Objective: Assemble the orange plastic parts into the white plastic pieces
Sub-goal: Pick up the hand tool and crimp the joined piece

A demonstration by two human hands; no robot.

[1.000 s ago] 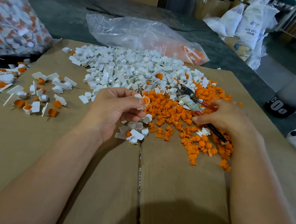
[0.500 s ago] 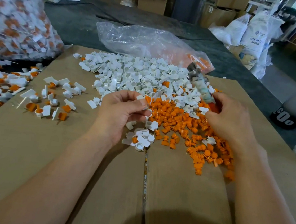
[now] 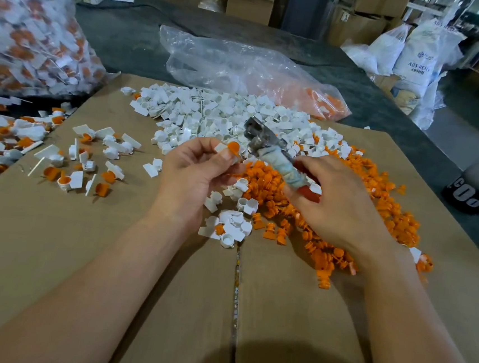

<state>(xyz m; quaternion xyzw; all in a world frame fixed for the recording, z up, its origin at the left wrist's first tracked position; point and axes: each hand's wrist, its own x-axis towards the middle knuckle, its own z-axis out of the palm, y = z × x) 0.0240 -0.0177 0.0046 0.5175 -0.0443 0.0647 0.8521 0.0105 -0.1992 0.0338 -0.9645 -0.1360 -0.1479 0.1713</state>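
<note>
Pinched in the left hand (image 3: 195, 174) is a white piece (image 3: 221, 148) with an orange part (image 3: 233, 148) seated on top. Pliers (image 3: 268, 146), wrapped by the right hand (image 3: 338, 202), have been lifted off the orange pile (image 3: 348, 197) and swung beside that part; pressing seems next. Right of the pile, a sack (image 3: 417, 52) reads "ABS-RESIN".

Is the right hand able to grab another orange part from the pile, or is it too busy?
Probably not yet. The right hand is full, its grip closed around the wrapped metal tool. The orange pile lies uncovered just beneath it, so nothing else blocks the way; it would have to free some fingers first.
</note>
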